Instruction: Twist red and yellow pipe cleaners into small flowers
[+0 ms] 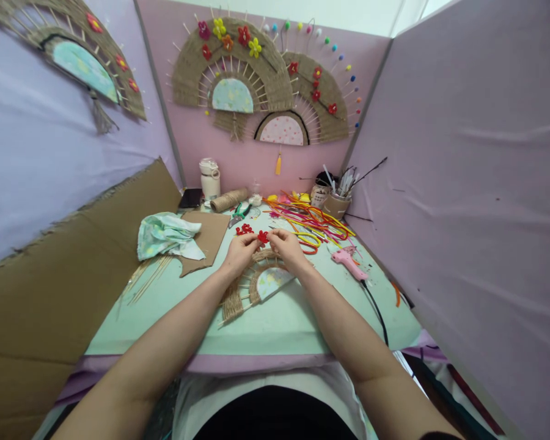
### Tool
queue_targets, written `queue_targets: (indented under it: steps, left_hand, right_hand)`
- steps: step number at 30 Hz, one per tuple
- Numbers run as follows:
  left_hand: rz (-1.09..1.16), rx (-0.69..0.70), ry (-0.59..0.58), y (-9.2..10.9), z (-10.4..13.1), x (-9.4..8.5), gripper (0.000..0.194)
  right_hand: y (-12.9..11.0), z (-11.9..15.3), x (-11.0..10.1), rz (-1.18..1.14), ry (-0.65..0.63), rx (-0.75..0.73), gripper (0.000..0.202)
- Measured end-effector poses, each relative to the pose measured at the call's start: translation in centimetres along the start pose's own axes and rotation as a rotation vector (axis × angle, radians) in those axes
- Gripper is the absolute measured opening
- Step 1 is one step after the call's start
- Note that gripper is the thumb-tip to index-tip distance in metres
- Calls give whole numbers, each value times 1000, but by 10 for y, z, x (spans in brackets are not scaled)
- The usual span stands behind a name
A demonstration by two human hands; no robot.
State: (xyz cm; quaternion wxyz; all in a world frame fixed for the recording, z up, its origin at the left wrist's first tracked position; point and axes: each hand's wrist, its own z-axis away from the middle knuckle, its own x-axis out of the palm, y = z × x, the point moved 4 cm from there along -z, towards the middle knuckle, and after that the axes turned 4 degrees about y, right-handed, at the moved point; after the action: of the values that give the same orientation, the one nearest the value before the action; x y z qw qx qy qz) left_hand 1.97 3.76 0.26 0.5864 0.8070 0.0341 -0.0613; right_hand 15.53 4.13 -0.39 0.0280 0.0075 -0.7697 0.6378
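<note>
Between my two hands, above the table, is a small red pipe-cleaner flower (263, 236). My left hand (242, 252) pinches its left side, fingers closed. On the right side my right hand (286, 247) grips it between thumb and forefinger. Beneath my hands lies a twine-wrapped fan (233, 303) with thin stick ribs and a pale floral half-round centre (271, 282); my hands and forearms cover part of it. Just beyond my left hand rest more red pipe-cleaner flowers (244, 229).
Loose coloured pipe cleaners (307, 219) spread at the back right, with a pink glue gun (349, 264) and its cord nearer. Pliers (239, 215), a twine roll (229, 200) and a white bottle (209, 178) stand behind. Floral cloth (165, 237) and cardboard (213, 235) lie left.
</note>
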Motion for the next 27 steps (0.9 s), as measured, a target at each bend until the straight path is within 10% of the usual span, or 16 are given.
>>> queue_targets:
  steps: [10, 19, 27]
  left_hand:
    - [329, -166, -72, -18, -3, 4, 29]
    - [-11, 91, -21, -8, -7, -3, 12]
    - [-8, 33, -67, -2, -3, 1, 15]
  right_hand:
    - [-3, 2, 2, -88, -103, 43, 21]
    - [-6, 5, 1, 69, -72, 31, 16]
    - [2, -1, -2, 66, -54, 54, 16]
